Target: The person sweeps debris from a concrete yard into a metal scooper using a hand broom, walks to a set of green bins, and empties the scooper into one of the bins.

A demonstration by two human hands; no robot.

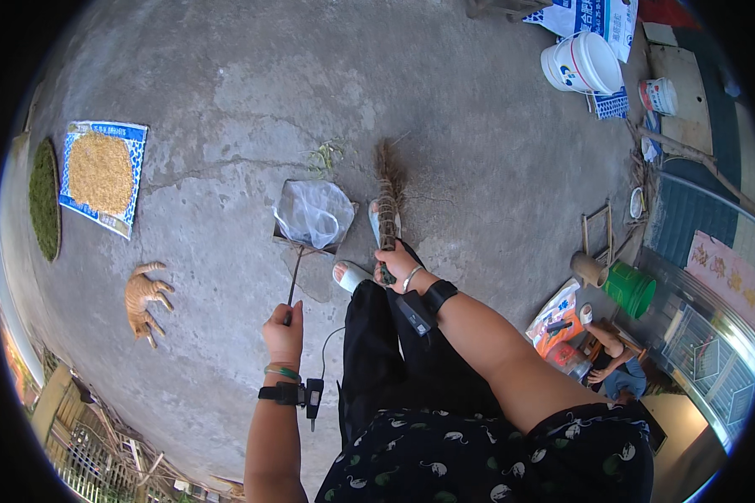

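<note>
My right hand [396,267] is clamped round the bound handle of a short straw broom [387,184], which reaches forward across my right slipper [384,220], while my left hand [283,337], well apart from it, grips the thin handle [294,283] of a dustpan [344,235] on the concrete floor [226,352]. A clear plastic bag [315,211] lies in the dustpan, with green sprigs [323,158] just beyond. Farther out, an orange cat [145,298] lies to my left near a sheet of golden grain [101,172], and a white bucket [593,65] sits ahead to my right.
</note>
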